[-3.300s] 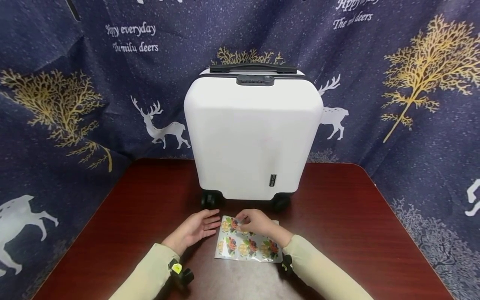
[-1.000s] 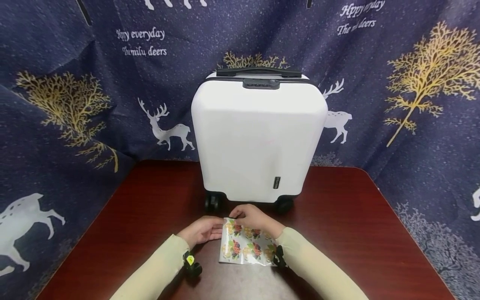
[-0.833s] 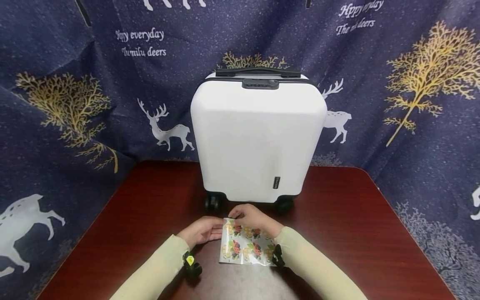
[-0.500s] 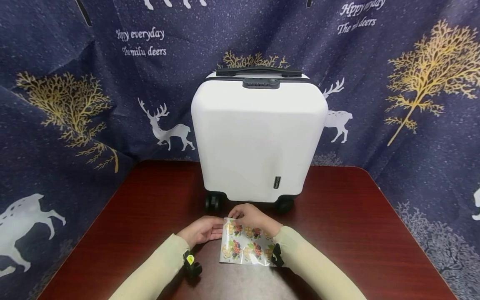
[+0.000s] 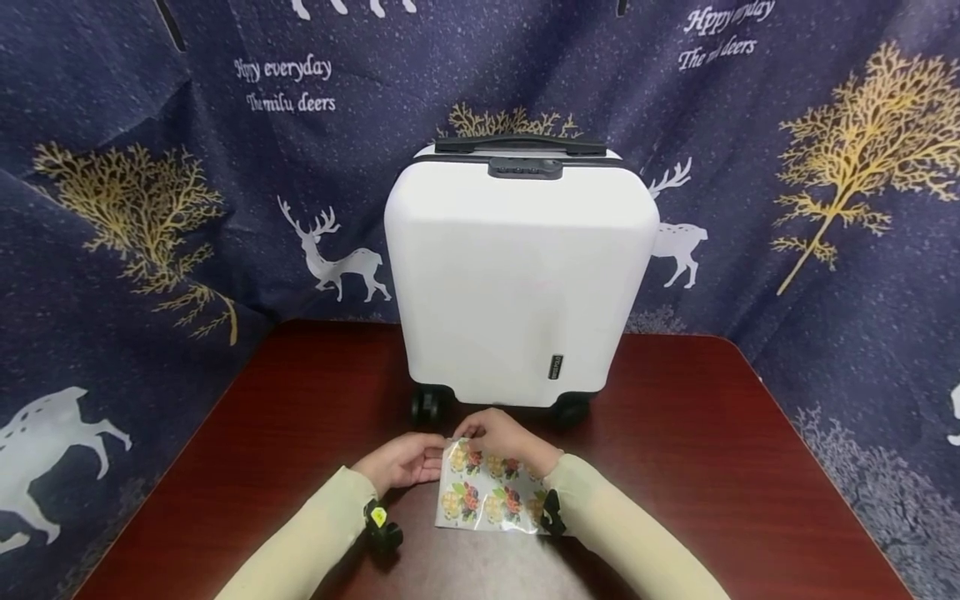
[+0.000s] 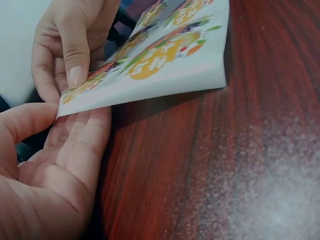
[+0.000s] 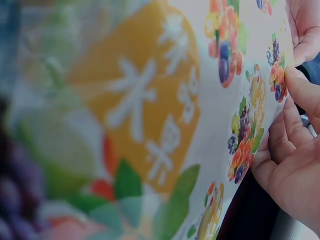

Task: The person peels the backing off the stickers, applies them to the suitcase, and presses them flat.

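Note:
A glossy white sheet point(image 5: 482, 487) printed with repeated fruit pictures lies on the table in front of the suitcase. My right hand point(image 5: 510, 437) reaches across it and pinches its far left corner, thumb point(image 6: 76, 70) on top and fingers beneath. My left hand point(image 5: 405, 461), palm facing the sheet, is at the same corner; in the left wrist view its thumb tip meets the corner while the fingers extend underneath. Beside the hands the sheet's edge point(image 6: 150, 97) rises slightly off the wood. Close up, the fruit print point(image 7: 145, 100) shows white characters on orange.
Just beyond the hands a white suitcase point(image 5: 521, 283) stands upright on black wheels point(image 5: 425, 406). The dark red table point(image 5: 675, 467) extends to both sides. A blue curtain point(image 5: 330, 150) with deer and gold trees hangs behind. Each wrist carries a small black camera point(image 5: 386, 533).
Over the last few seconds my left hand has moved right to the sheet's corner. My right hand has shifted from over the print to that corner. Little has moved in the last second.

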`<state>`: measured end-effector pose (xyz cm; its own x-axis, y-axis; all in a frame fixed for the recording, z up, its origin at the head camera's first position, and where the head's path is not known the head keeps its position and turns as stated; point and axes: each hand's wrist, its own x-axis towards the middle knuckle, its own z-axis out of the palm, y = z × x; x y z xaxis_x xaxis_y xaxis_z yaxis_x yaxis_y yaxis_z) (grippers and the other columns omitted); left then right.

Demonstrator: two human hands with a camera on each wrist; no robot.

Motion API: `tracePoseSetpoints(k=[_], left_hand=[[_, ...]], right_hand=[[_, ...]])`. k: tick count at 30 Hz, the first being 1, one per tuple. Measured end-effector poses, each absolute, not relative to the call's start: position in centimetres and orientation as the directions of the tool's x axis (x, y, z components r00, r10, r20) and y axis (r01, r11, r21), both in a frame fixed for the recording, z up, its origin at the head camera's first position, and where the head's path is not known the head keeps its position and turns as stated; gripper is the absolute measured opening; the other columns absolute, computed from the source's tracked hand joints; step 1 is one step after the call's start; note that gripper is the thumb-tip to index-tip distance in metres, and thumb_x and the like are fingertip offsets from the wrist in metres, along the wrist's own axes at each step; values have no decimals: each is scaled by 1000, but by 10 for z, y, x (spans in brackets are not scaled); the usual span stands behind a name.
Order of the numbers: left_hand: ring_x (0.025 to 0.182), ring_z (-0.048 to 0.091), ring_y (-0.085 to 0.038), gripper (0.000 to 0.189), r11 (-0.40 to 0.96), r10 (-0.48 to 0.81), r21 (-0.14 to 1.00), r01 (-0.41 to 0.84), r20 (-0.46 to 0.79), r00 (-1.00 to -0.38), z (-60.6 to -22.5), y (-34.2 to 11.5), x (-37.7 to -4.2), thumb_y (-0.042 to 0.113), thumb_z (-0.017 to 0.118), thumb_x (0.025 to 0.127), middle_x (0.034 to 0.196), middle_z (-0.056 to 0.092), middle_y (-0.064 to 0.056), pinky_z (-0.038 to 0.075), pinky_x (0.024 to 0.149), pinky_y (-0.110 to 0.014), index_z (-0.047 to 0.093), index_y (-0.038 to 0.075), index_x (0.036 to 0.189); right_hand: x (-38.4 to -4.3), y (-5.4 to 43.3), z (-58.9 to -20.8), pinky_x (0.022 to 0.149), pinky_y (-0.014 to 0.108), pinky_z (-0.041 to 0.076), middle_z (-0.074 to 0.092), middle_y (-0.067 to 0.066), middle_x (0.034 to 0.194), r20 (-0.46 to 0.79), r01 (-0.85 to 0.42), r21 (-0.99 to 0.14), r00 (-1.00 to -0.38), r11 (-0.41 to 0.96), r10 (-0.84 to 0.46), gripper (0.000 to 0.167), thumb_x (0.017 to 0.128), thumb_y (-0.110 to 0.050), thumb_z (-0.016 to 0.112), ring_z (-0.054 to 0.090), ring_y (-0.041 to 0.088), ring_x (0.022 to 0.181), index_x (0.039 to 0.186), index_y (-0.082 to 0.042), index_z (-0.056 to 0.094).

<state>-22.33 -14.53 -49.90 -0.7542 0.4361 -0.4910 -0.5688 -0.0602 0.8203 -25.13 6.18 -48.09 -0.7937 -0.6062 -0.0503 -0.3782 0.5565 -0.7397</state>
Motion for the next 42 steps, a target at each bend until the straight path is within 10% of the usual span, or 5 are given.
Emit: tracePoseSetpoints(k=[42], left_hand=[[87,74,-13,21,-84,419,776,-625,-541,-729,-496,-146,-228,10,49,104,90,78,-6,64,86,-30,66,-1,106]], right_hand=[[-248,53,-476,78,22,51,73,7,94,-49,-373,-740,-800,560,-598,13,92,4,67,59,7,84,97,-7,72]])
